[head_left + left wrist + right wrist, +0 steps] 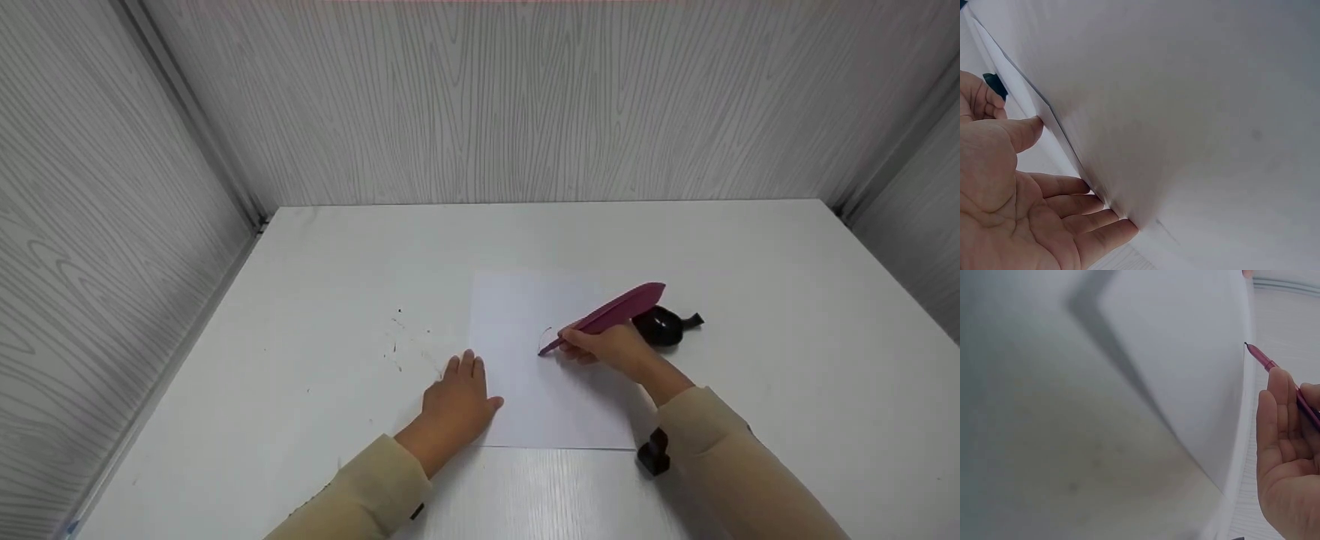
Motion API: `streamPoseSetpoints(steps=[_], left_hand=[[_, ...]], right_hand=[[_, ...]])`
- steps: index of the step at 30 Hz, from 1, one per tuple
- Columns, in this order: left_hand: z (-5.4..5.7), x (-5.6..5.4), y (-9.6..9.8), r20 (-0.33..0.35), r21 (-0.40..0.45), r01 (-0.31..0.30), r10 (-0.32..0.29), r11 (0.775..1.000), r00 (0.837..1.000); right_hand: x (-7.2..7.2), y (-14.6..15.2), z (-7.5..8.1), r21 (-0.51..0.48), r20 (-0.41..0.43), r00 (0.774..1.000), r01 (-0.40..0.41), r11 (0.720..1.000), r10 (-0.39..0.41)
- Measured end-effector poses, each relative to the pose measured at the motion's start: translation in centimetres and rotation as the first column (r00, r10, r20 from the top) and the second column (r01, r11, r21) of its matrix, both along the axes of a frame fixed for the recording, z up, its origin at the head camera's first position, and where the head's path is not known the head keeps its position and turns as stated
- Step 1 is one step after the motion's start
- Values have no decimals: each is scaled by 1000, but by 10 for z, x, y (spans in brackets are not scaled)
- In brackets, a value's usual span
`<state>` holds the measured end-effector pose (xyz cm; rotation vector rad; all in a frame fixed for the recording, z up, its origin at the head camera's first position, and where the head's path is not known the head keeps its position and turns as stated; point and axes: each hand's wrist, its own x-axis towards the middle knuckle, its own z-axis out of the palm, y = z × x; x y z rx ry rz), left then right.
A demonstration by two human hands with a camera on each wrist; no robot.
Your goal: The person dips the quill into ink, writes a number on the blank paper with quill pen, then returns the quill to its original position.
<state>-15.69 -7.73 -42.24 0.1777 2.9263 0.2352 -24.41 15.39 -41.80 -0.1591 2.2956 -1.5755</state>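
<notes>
My right hand point(604, 346) pinches a magenta feather pen point(619, 310) low on its shaft, and the feather end slants up to the right. In the right wrist view the dark tip of the feather pen point(1262, 358) meets the paper. A thin curved line point(544, 336) is drawn on the white sheet of paper point(540, 409), right by the tip. My left hand point(456, 401) rests on the left edge of the sheet with its fingers extended. Seen from the left wrist, the fingertips of my left hand point(1022, 208) press along the paper's edge.
A glossy black rounded object point(661, 327) with a short flared neck lies just right of my right hand. Small dark marks point(395, 346) dot the white table point(300, 300) left of the paper. Wood-grain panels point(480, 105) stand behind and at both sides.
</notes>
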Motion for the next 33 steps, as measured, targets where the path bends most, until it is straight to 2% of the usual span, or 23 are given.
streamPoseSetpoints(steps=[13, 29, 33], left_hand=[[0, 1, -1, -5, -2, 13, -13, 1000, 1000], [1, 1, 0, 6, 7, 8, -8, 1000, 1000], [1, 1, 0, 4, 7, 5, -5, 1000, 1000]], right_hand=[[3, 7, -3, -11, -36, 995, -92, 996, 92], [8, 18, 1, 46, -1, 995, -95, 994, 96], [8, 22, 1, 22, -11, 993, -116, 993, 116]])
